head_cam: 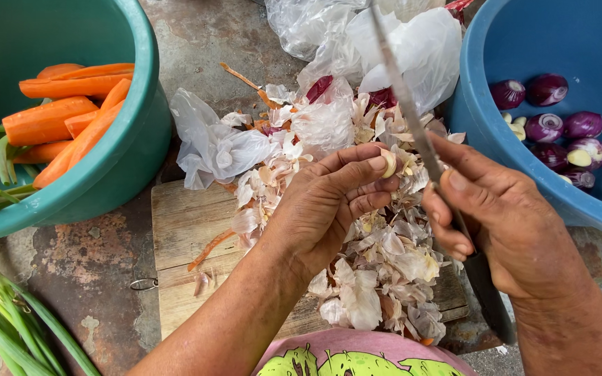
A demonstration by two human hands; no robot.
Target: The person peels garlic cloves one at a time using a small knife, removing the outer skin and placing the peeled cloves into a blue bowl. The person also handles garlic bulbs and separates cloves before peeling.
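Note:
My left hand [329,205] pinches a small pale garlic clove [389,164] between thumb and fingertips, above a wooden cutting board [182,237]. My right hand [503,223] grips a knife by its dark handle [489,292]; the long blade [402,90] points up and away, its edge close to the clove. A heap of papery garlic skins [377,271] covers the board under both hands.
A green tub [123,160] at the left holds peeled carrots [50,118] and green stalks. At the right, a blue tub [482,118] contains peeled red onions [548,129] and garlic cloves. Crumpled plastic bags [398,42] lie behind the board. Green onion stalks [8,320] lie at lower left.

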